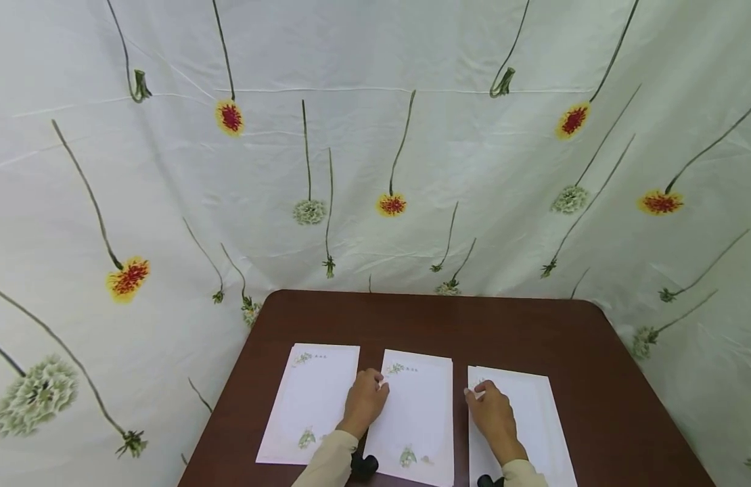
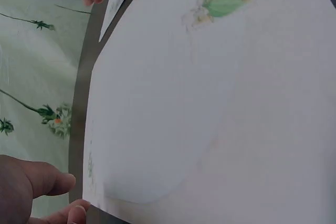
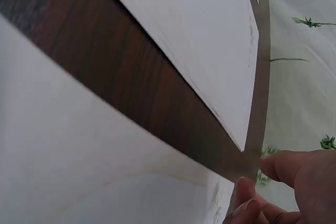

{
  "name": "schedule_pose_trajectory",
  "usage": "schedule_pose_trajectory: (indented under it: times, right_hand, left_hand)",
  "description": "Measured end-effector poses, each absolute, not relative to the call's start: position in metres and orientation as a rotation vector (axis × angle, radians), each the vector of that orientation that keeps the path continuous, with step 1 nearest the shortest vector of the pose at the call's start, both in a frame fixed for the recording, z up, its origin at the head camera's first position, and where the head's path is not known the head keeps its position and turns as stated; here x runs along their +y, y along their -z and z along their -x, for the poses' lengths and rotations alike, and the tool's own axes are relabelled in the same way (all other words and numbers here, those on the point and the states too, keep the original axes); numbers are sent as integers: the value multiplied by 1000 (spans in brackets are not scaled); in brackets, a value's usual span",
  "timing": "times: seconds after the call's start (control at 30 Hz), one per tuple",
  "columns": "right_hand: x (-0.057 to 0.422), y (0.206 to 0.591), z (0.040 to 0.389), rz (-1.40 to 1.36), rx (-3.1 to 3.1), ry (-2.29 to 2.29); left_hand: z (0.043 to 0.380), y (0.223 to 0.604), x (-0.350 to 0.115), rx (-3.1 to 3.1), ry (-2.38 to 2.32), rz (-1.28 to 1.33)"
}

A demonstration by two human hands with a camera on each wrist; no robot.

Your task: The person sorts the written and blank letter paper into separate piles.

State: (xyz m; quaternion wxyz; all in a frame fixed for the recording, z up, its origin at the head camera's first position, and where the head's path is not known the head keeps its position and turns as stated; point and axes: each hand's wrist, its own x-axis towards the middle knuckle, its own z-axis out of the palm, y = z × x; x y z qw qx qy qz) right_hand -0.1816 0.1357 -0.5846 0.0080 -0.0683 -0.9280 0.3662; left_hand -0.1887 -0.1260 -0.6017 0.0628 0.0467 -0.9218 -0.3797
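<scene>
Three stacks of white paper with printed green flower sprigs lie side by side: a left stack [image 1: 308,399], a middle stack [image 1: 415,419] and a right stack [image 1: 528,412]. My left hand [image 1: 365,400] is between the left and middle stacks, its fingertips at the upper left edge of the middle one. In the left wrist view a gap separates the thumb from the fingers [image 2: 77,212], which touch a paper corner. Over the upper left part of the right stack is my right hand [image 1: 496,416]. Its thumb [image 3: 281,166] stands apart from the fingers, which are by the paper's corner.
The stacks lie on a dark brown table [image 1: 424,325] with rounded far corners. Strips of wood show between the stacks. A white cloth [image 1: 363,149] printed with flowers hangs behind and around the table. Black round devices [image 1: 365,467] sit at both wrists.
</scene>
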Motion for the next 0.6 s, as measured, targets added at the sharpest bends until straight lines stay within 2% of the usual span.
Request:
schedule_pose_trajectory:
  times: [0.6]
  right_hand:
    - [90,597,177,267,-2985,-1017]
  left_hand:
    - [178,610,-135,-2801,1135,-229]
